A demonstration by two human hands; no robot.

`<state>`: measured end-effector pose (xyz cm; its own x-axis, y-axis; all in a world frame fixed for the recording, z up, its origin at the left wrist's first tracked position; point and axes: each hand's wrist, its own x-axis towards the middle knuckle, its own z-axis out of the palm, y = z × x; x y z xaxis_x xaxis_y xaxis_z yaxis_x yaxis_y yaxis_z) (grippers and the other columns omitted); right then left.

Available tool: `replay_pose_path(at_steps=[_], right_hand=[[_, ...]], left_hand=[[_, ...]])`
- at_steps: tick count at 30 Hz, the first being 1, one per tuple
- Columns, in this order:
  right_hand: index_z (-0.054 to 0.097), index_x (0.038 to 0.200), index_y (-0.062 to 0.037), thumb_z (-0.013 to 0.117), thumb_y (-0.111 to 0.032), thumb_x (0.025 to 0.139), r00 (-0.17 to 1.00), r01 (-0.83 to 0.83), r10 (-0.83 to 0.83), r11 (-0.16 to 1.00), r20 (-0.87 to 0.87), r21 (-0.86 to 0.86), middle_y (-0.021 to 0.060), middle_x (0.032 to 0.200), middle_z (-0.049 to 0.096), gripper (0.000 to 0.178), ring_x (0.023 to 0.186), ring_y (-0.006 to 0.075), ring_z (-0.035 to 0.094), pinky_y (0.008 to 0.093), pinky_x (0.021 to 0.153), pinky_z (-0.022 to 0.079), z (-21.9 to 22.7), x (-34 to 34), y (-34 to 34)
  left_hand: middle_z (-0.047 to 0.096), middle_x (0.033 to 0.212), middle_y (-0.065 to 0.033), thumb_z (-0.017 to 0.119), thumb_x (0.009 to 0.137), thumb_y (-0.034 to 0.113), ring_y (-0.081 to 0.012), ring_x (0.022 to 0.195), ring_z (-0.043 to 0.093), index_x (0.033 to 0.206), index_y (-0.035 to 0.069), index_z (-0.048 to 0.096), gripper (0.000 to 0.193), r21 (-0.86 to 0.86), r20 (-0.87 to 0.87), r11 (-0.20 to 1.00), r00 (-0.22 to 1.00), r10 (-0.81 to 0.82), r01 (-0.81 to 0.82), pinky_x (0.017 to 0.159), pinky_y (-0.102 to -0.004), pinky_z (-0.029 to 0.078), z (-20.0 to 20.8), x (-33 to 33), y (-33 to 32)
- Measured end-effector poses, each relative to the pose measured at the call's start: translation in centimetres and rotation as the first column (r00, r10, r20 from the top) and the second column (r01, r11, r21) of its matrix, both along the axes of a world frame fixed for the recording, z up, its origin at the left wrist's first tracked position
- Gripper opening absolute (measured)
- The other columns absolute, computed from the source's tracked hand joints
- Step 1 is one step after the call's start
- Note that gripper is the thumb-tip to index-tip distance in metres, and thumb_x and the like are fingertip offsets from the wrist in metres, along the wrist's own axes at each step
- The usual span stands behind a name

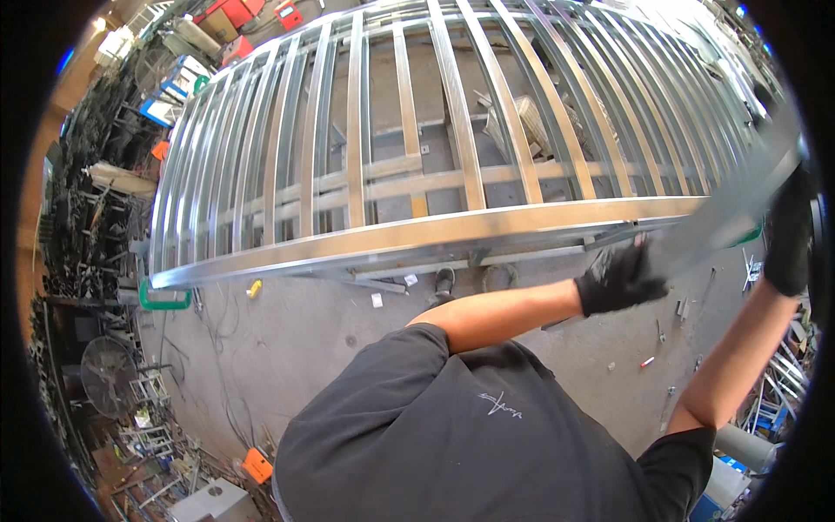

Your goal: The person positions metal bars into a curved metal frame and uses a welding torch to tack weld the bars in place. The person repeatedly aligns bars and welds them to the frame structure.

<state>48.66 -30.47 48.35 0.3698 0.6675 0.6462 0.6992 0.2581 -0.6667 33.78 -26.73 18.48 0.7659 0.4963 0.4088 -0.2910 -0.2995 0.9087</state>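
A long grey metal bar (726,213), smeared by motion, slants from in front of my chest up to the right. My left hand (622,283), in a black glove, is closed around its lower part. Farther along, at the dark right rim of the picture, my right hand (790,230) in a black glove grips the bar's upper part, its fingers partly lost in shadow. The bar passes over the right end of a large metal frame (417,228), which has many parallel slats (454,113) running away from me.
A green clamp (165,298) sits at the frame's near left corner. Cables (228,391), a yellow object (254,289) and a marker (647,362) lie on the floor. A fan (108,376) and scrap metal crowd the left. More metal offcuts (787,370) lie at the right.
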Motion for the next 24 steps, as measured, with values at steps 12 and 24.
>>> replay_pose_path(at_steps=[12, 24], right_hand=[[0.029, 0.17, -0.0041, 0.078, -0.01, 0.09, 0.753, -0.374, 0.002, 0.823, -0.658, -0.427, 0.0097, 0.109, 0.067, 0.094, 0.092, 0.0173, 0.065, 0.0372, 0.082, 0.058, -35.4, -22.9, 19.4], [0.03, 0.17, -0.0006, 0.077, -0.021, 0.082, 0.603, -0.592, -0.059, 0.635, -0.796, -0.496, 0.0177, 0.1, 0.074, 0.102, 0.076, 0.0233, 0.072, 0.0405, 0.072, 0.061, -38.8, -30.7, 36.2]], left_hand=[[0.07, 0.093, -0.0047, 0.082, 0.099, 0.028, -0.0176, 0.069, 0.07, 0.116, 0.01, 0.067, 0.029, -0.661, 0.09, 0.729, 0.945, 0.316, -0.181, 0.059, -0.0348, 0.059, 5.1, -8.6, 47.4], [0.071, 0.107, -0.0142, 0.091, 0.085, 0.015, -0.0257, 0.082, 0.074, 0.137, -0.002, 0.05, 0.069, -0.231, -0.473, 0.656, 0.672, 0.569, -0.719, 0.068, -0.0401, 0.065, -21.9, -20.3, 64.9]])
